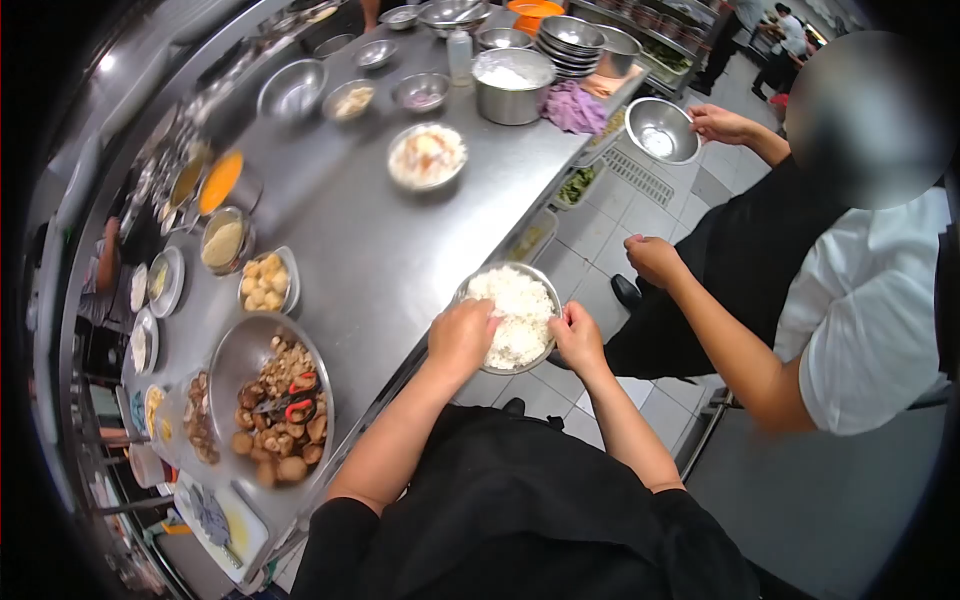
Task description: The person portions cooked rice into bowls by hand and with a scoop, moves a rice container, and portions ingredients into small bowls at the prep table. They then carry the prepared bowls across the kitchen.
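Note:
A metal bowl of white rice is held at the edge of the steel table, in front of my body. My left hand is closed on the bowl's left side, with its fingertips over the rice. On the opposite side, my right hand pinches the rim between thumb and fingers. To the left stands a large metal bowl of whole and chopped mushrooms, with red-handled scissors lying on them. A smaller dish of pale yellow round pieces sits just behind it.
A co-worker at the right holds an empty metal bowl. On the steel table are another filled bowl, a large pot, a purple cloth and stacked bowls. A white cutting board lies at lower left.

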`<state>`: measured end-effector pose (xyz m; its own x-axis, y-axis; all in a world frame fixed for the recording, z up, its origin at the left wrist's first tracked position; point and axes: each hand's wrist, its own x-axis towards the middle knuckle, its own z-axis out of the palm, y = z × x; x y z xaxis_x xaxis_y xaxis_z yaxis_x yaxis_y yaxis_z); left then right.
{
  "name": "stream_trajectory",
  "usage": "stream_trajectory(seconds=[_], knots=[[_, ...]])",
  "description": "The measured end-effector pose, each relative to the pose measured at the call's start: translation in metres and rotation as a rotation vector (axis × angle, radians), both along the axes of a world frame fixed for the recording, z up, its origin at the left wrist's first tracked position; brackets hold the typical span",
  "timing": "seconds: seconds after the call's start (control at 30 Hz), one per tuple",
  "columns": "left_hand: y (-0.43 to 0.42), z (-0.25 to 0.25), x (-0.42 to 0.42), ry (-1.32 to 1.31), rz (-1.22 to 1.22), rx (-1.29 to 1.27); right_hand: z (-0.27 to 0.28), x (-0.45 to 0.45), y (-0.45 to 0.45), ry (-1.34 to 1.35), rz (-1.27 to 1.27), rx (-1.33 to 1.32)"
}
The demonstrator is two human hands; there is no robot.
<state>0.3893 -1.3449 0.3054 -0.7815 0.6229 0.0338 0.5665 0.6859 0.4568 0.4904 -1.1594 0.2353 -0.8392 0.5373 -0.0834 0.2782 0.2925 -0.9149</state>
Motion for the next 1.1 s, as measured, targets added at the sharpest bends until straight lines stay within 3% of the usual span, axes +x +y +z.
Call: stream_trajectory(seconds=[0.23,0.53,0.6,0.77,0.83,0.93,0.97,1.0,1.07,1.1], knots=[[0.069,-0.011,-0.023,-0.008,-0.133,0.095,-0.007,-0.008,0.058,-0.042,-0.108,0.042],[0.165,-0.009,-0.087,-0.062,-0.18,0.123,-0.038,-0.053,0.14,-0.08,-0.183,-0.111],[0.177,-0.001,-0.1,-0.016,-0.243,0.309,-0.039,-0.067,0.157,-0.069,-0.175,-0.14],[0.198,0.002,-0.135,-0.155,-0.196,0.053,-0.037,-0.097,0.184,-0.033,-0.143,-0.254],[0.194,-0.001,-0.136,-0.019,-0.054,0.474,-0.044,-0.108,0.195,-0.028,-0.118,-0.307],[0.161,-0.023,-0.149,-0.156,0.373,0.548,-0.048,-0.119,0.215,-0.027,-0.091,-0.365],[0.142,-0.047,-0.161,-0.255,0.467,0.589,-0.05,-0.123,0.218,-0.03,-0.097,-0.386],[0.126,-0.049,-0.175,-0.652,0.707,0.64,-0.051,-0.123,0.224,-0.029,-0.089,-0.383],[0.097,-0.071,-0.203,-1.01,0.887,1.085,-0.055,-0.121,0.235,-0.03,-0.126,-0.368],[0.085,-0.085,-0.219,-1.011,0.884,1.083,-0.059,-0.118,0.241,-0.028,-0.166,-0.35]])
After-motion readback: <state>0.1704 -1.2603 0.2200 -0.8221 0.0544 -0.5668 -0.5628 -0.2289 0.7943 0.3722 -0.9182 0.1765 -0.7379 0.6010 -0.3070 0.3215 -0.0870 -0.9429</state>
